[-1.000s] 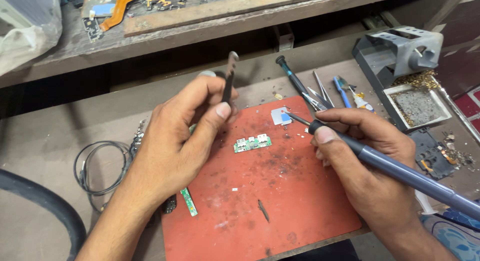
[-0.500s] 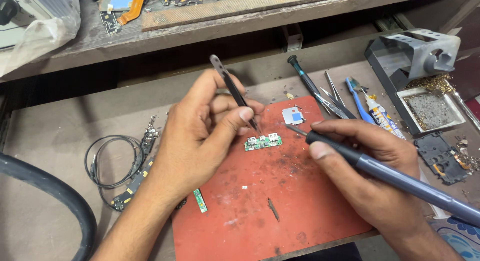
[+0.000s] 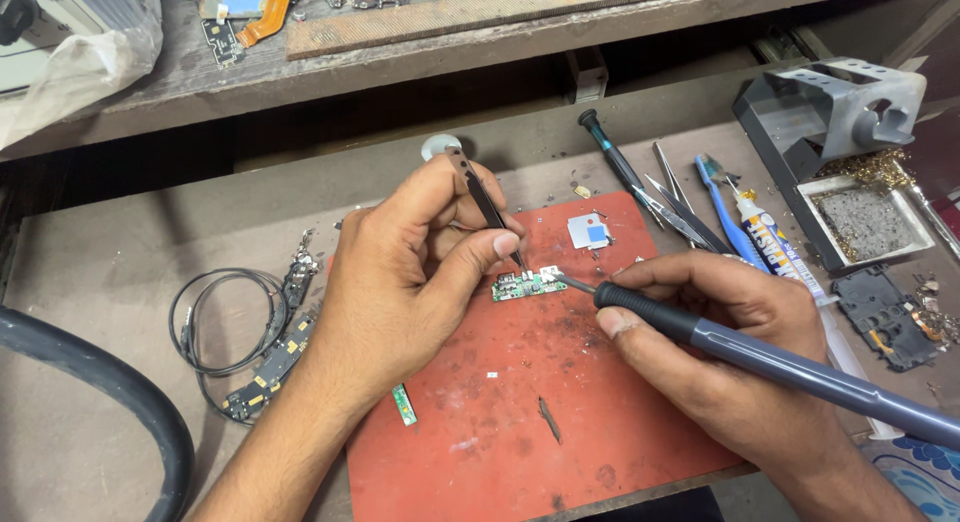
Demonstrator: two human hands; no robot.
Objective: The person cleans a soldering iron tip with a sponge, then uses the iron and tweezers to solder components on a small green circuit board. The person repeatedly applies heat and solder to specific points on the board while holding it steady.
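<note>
Two hands work over a red mat (image 3: 520, 412) on a dusty brown bench (image 3: 90, 282). On the mat lies a small green circuit board (image 3: 528, 286), near the mat's top edge.

The left hand (image 3: 405, 282) pinches dark tweezers (image 3: 485, 204) between the thumb and the fingers. The tweezers slant down, and their tip sits right at the top edge of the little board. The right hand (image 3: 725, 347) grips a soldering iron (image 3: 760, 354) with a black grip and a long blue-grey handle, held like a pen. Its thin metal tip points left and touches the right end of the board, where a tiny white part (image 3: 549, 274) sits.

A small silver square piece with a blue spot (image 3: 588, 231) lies on the mat, near the board but not touching it. A thin green strip (image 3: 404, 404) lies at the left edge of the mat, just under the left wrist.

Behind the right hand lie a black screwdriver (image 3: 612, 157), more tweezers (image 3: 675, 204), a blue toothbrush (image 3: 725, 212) and a tube (image 3: 772, 237). Farther right stands a grey iron stand (image 3: 830, 107) with a tray (image 3: 868, 220).

To the left of the mat lie a loop of black wire (image 3: 215, 322) and some long thin boards (image 3: 275, 357). A thick black hose (image 3: 100, 382) curves across the bottom left corner. On the shelf at the back lie an orange flat cable (image 3: 265, 7) and a clear plastic bag (image 3: 85, 67).
</note>
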